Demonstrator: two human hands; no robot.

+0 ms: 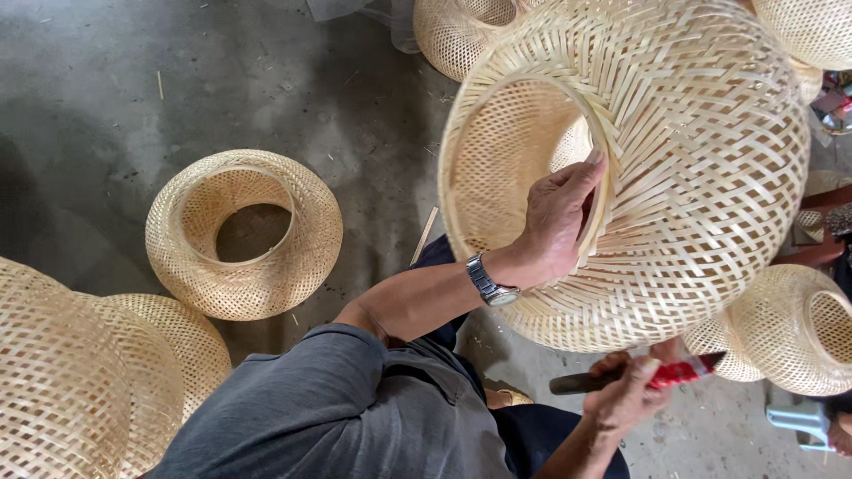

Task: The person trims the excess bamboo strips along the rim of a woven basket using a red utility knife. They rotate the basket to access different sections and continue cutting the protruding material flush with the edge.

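A large round woven bamboo basket [692, 177] is held up in front of me, its open mouth turned to the left. My left hand [555, 222], with a metal watch on the wrist, grips the rim of that mouth, thumb outside and fingers hooked inside. Below the basket, my right hand [626, 395] is closed around a knife-like tool [639, 377] with a dark grip and red tape wound on it. The tool lies level, just under the basket's lower side.
A finished woven basket [244, 232] sits on the grey concrete floor [106, 106] at left. More baskets are stacked at the lower left [80, 372], top centre [457, 31], top right [812, 27] and lower right [790, 328]. Bamboo slivers litter the floor.
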